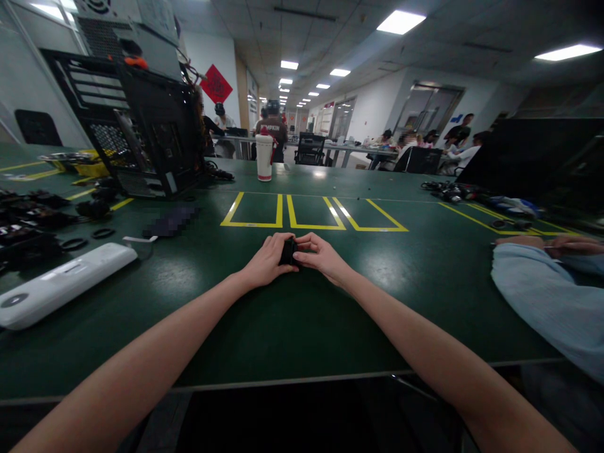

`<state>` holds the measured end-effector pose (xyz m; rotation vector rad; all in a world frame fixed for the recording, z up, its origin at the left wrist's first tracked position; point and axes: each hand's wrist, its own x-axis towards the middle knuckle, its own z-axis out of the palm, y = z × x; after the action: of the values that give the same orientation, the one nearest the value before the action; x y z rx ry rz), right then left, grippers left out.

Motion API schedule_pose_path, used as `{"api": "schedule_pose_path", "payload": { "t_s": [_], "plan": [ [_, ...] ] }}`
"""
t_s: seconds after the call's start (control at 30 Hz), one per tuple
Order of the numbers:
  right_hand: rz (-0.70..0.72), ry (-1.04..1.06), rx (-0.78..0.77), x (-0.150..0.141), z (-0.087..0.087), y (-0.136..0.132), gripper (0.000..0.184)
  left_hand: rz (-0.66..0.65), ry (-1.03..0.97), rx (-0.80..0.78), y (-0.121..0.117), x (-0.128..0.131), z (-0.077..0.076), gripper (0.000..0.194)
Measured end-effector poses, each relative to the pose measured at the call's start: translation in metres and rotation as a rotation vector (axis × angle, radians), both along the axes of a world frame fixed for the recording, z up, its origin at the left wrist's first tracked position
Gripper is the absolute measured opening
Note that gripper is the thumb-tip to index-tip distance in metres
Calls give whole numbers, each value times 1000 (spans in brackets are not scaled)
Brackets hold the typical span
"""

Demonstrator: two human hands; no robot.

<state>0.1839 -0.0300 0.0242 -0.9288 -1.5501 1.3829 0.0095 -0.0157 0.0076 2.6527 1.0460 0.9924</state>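
Note:
Both my hands meet over the middle of the green table (302, 321), just in front of the yellow tape outlines (314, 226). Between them is a small black part (287, 251), mostly covered by fingers, so its exact kind does not show. My left hand (268, 259) is closed around its left side, thumb below and fingers over the top. From the right, my right hand (321, 257) pinches the same black part with thumb and fingertips.
On the left lie a white oblong device (70, 277), black rings (74, 244) and a phone-like dark slab (170, 220). Behind them stands an open computer case (151, 126). A white tumbler (265, 157) stands at the back. A co-worker's blue sleeve (542, 289) rests at right.

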Motion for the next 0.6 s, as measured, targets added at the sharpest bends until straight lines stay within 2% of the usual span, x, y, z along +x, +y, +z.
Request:
{"api": "schedule_pose_path", "payload": {
  "t_s": [0.13,0.37,0.6],
  "plan": [
    [-10,37,2,-2,-1,1,22,-5,-1,-2,-1,0,1,64],
    [-22,10,-49,-1,-2,5,28,4,10,-8,-1,0,2,64],
    [12,-44,71,2,2,-1,35,0,-7,-31,-1,0,2,62]
  ]
}}
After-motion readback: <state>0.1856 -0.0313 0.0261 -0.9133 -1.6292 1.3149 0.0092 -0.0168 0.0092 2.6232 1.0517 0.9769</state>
